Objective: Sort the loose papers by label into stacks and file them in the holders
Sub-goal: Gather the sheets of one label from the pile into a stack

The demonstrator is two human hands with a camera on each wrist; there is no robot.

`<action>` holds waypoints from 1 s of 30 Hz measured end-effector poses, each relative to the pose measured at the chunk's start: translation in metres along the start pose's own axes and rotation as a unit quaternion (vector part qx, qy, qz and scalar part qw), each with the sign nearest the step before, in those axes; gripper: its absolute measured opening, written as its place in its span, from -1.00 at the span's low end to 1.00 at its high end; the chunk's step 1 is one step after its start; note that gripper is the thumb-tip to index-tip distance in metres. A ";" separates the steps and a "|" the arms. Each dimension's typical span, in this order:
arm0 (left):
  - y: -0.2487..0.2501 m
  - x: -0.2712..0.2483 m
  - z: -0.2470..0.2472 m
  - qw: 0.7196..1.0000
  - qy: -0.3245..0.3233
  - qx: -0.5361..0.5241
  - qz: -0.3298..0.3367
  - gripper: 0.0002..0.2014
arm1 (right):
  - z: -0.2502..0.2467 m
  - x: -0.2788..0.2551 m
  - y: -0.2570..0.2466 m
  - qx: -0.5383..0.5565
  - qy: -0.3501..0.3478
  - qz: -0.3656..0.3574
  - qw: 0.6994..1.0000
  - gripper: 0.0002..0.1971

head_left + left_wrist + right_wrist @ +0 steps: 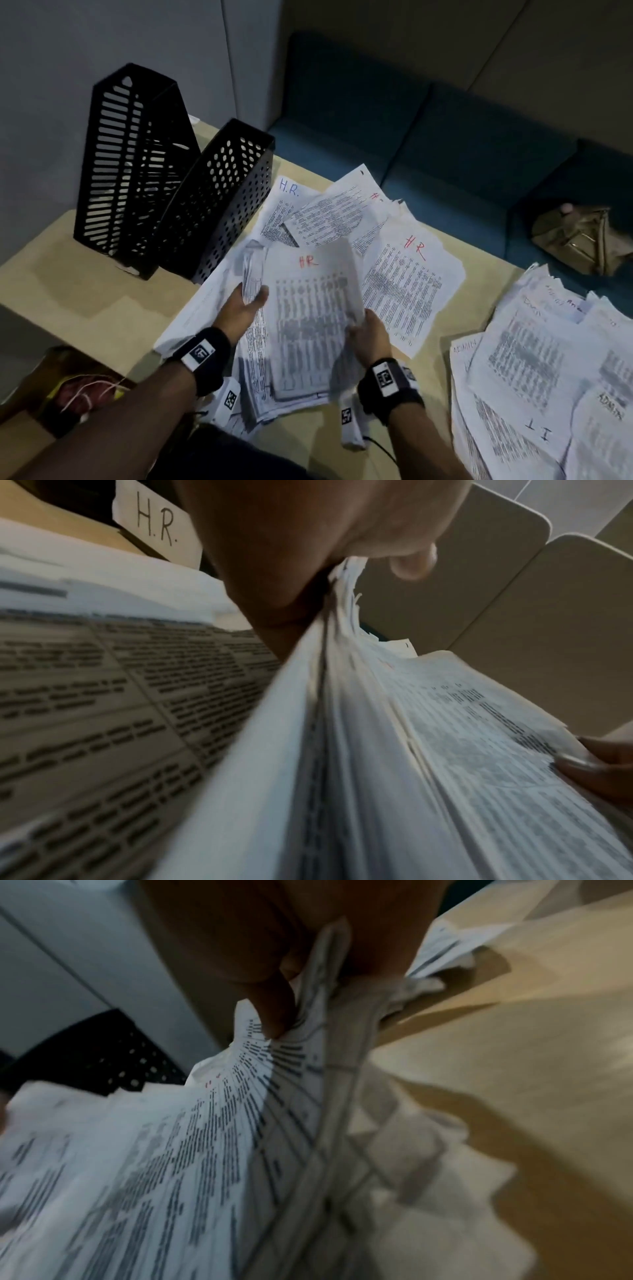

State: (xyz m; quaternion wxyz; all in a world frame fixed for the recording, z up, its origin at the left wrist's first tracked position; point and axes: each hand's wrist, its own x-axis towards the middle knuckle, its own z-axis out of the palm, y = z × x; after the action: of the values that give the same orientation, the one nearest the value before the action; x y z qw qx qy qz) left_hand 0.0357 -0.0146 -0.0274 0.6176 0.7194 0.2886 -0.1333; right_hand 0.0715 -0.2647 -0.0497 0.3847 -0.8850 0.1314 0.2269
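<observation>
A thick stack of printed sheets marked HR in red is lifted off the table between both hands. My left hand grips its left edge, thumb on top. On the stack's right edge my right hand pinches the sheets. More HR sheets lie fanned on the table behind. Two black perforated holders stand at the back left; a white H.R. label shows in the left wrist view.
A messy pile of ADMIN and IT sheets covers the table's right side. A teal sofa with a tan bag runs behind the table. A box with red and white cords sits low left, off the table edge.
</observation>
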 end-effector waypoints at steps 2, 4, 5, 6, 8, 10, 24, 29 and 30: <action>-0.007 0.002 0.002 0.999 -0.003 0.047 -0.006 -0.31 | 0.012 -0.006 -0.005 -0.062 -0.035 -0.016 0.997 -0.69; -0.004 -0.002 0.004 0.998 0.025 0.057 0.001 -0.48 | 0.016 -0.008 -0.008 -0.099 -0.053 -0.030 0.993 -0.63; -0.003 -0.003 0.003 0.998 0.035 0.049 -0.005 -0.54 | 0.017 -0.007 -0.008 -0.094 -0.053 -0.028 0.994 -0.56; -0.002 -0.003 0.002 0.999 0.034 0.037 -0.006 -0.57 | 0.014 -0.005 -0.009 -0.074 -0.047 -0.018 0.996 -0.44; 0.000 -0.004 -0.004 0.999 0.026 0.019 -0.007 -0.60 | 0.003 0.001 -0.015 -0.005 -0.007 -0.008 1.000 -0.20; 0.003 -0.005 -0.009 1.000 0.009 0.011 -0.001 -0.62 | -0.013 0.004 -0.030 0.066 0.047 -0.047 0.996 -0.10; 0.018 -0.011 -0.007 0.988 -0.086 -0.017 0.125 -0.41 | -0.014 -0.002 -0.069 0.058 0.050 -0.250 0.965 -0.84; 0.029 -0.008 -0.008 0.984 -0.080 0.038 0.157 -0.60 | -0.017 -0.002 -0.057 -0.060 0.055 -0.284 0.955 -0.83; 0.030 -0.009 -0.009 0.983 -0.082 0.042 0.160 -0.53 | -0.020 -0.001 -0.056 -0.066 0.058 -0.282 0.955 -0.83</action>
State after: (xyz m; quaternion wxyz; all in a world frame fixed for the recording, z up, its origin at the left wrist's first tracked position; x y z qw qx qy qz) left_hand 0.0448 -0.0107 0.0037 0.6219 0.7681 0.1125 -0.1028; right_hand 0.0996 -0.2422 -0.0030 0.3658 -0.9210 -0.1170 0.0654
